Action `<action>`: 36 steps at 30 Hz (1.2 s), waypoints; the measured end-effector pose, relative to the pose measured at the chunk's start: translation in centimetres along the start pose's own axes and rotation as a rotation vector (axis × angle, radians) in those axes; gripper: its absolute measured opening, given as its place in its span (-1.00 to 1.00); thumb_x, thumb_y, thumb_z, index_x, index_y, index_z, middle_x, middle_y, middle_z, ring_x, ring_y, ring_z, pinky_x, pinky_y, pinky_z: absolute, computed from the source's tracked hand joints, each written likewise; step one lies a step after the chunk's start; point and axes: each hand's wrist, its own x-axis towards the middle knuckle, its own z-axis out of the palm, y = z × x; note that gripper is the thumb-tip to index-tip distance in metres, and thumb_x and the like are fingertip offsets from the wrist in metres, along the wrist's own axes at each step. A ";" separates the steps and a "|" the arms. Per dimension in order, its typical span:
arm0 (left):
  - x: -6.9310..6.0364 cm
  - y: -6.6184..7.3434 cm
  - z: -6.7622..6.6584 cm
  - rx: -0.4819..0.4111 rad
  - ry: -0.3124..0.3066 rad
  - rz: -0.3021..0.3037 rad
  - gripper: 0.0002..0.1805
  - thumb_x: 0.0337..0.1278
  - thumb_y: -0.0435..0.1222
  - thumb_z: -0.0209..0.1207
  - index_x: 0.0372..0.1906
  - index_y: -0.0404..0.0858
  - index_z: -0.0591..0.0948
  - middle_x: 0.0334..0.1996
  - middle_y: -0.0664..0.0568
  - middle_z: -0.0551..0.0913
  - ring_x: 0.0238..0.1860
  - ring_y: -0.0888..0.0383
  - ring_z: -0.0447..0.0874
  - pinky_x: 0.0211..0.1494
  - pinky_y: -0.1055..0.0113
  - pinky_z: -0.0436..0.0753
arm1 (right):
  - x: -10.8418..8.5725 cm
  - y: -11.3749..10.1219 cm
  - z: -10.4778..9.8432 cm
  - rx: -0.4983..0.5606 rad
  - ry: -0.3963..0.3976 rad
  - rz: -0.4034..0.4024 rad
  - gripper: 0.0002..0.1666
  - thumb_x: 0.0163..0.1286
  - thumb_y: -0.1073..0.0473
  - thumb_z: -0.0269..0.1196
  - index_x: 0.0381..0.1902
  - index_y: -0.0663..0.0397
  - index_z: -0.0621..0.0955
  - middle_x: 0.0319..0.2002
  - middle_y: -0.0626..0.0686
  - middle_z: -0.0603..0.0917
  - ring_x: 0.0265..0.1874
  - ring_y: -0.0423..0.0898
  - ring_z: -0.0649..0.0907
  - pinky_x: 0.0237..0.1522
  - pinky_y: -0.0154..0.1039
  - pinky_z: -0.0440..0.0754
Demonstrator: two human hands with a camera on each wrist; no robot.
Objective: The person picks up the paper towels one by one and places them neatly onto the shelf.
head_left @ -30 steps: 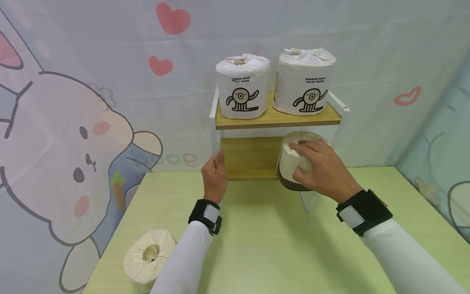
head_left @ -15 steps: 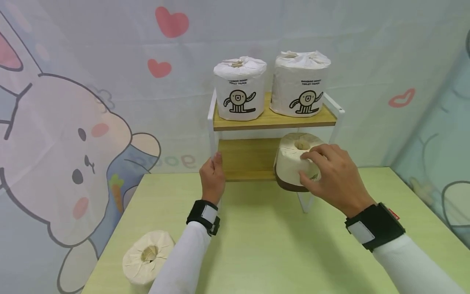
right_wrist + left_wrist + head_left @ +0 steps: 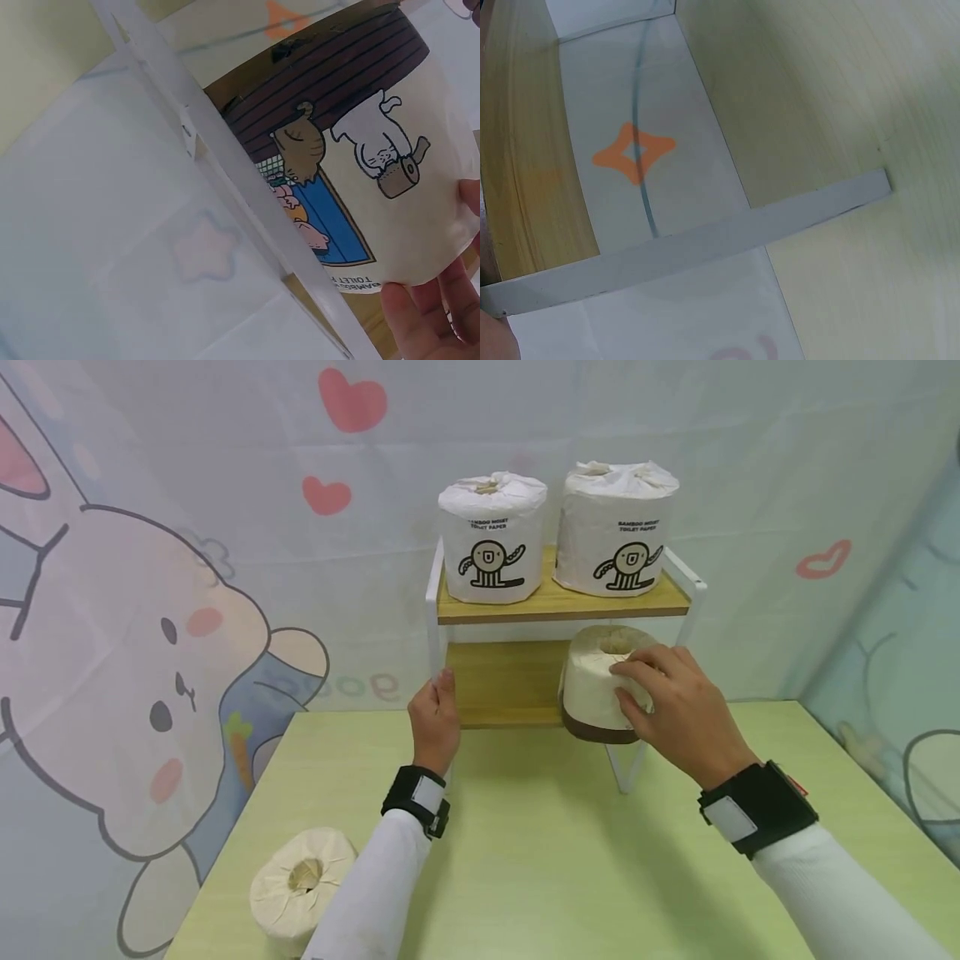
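Observation:
My left hand [image 3: 435,718] grips the white left upright [image 3: 435,602] of a small two-tier shelf. In the left wrist view only a bit of that hand shows beside the white frame bar [image 3: 690,244]. My right hand [image 3: 678,714] has its bent thumb and fingers on the near right side and upper edge of a cream-wrapped toilet roll [image 3: 596,689]. This roll stands at the right of the lower wooden shelf [image 3: 510,681], its base reaching past the front edge. The right wrist view shows cats and a dark brown band on its wrapper [image 3: 360,150].
Two white-wrapped toilet rolls, a left one [image 3: 491,547] and a right one [image 3: 615,539], stand on the top shelf [image 3: 551,597]. Another cream toilet roll [image 3: 281,897] rests on the pale green table [image 3: 517,860] at front left. A cartoon backdrop [image 3: 225,427] hangs behind.
My right hand has shifted from the top of the lower-shelf roll to its right side, baring its core hole. That roll has turned or shifted slightly. My left hand keeps its hold.

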 end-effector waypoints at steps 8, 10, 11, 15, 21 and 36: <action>0.0 0.1 0.1 -0.010 -0.004 -0.015 -0.41 0.58 -0.02 -0.02 -0.65 -0.15 0.19 -0.69 0.17 0.12 -0.65 0.21 0.11 -0.54 0.32 0.10 | 1.1 0.9 1.3 -0.023 0.013 0.019 -0.66 0.10 0.48 0.45 -0.12 0.30 0.68 -0.19 0.23 0.59 -0.22 0.21 0.51 -0.29 0.04 0.60; 0.0 0.1 0.1 -0.014 -0.010 -0.013 -0.41 0.58 -0.02 -0.02 -0.65 -0.15 0.19 -0.69 0.17 0.12 -0.65 0.21 0.11 -0.54 0.32 0.10 | 1.3 1.2 1.6 -0.027 0.018 0.020 -0.66 0.11 0.48 0.44 -0.11 0.31 0.68 -0.20 0.23 0.58 -0.23 0.21 0.50 -0.29 0.04 0.59; 0.0 0.1 0.1 -0.015 -0.012 -0.008 -0.41 0.58 -0.03 -0.02 -0.65 -0.15 0.18 -0.69 0.16 0.12 -0.65 0.20 0.11 -0.54 0.31 0.10 | 1.3 1.3 1.8 -0.029 0.020 0.019 -0.66 0.12 0.48 0.44 -0.10 0.31 0.68 -0.20 0.23 0.58 -0.24 0.22 0.50 -0.28 0.05 0.58; 0.0 0.1 0.1 -0.010 -0.010 -0.005 -0.43 0.59 -0.07 -0.02 -0.65 -0.16 0.18 -0.69 0.15 0.12 -0.66 0.21 0.10 -0.55 0.31 0.10 | 1.7 1.7 2.5 -0.040 0.035 0.022 -0.66 0.13 0.48 0.43 -0.10 0.29 0.68 -0.20 0.23 0.58 -0.24 0.23 0.50 -0.26 0.07 0.57; 0.0 0.1 0.0 0.002 -0.009 -0.013 -0.43 0.59 -0.07 -0.02 -0.65 -0.16 0.19 -0.69 0.16 0.13 -0.65 0.22 0.11 -0.54 0.31 0.11 | 2.2 2.2 3.4 -0.023 0.065 0.043 -0.73 0.15 0.47 0.38 -0.15 0.30 0.66 -0.18 0.26 0.59 -0.20 0.28 0.52 -0.16 0.12 0.56; 0.0 0.1 -0.1 0.010 0.002 0.006 -0.44 0.59 -0.11 -0.02 -0.65 -0.16 0.19 -0.70 0.16 0.12 -0.66 0.20 0.11 -0.55 0.30 0.11 | 3.6 2.7 1.6 0.050 -0.207 0.136 -0.57 0.24 0.61 0.01 0.01 0.46 0.64 0.01 0.39 0.67 0.01 0.33 0.64 0.03 0.21 0.56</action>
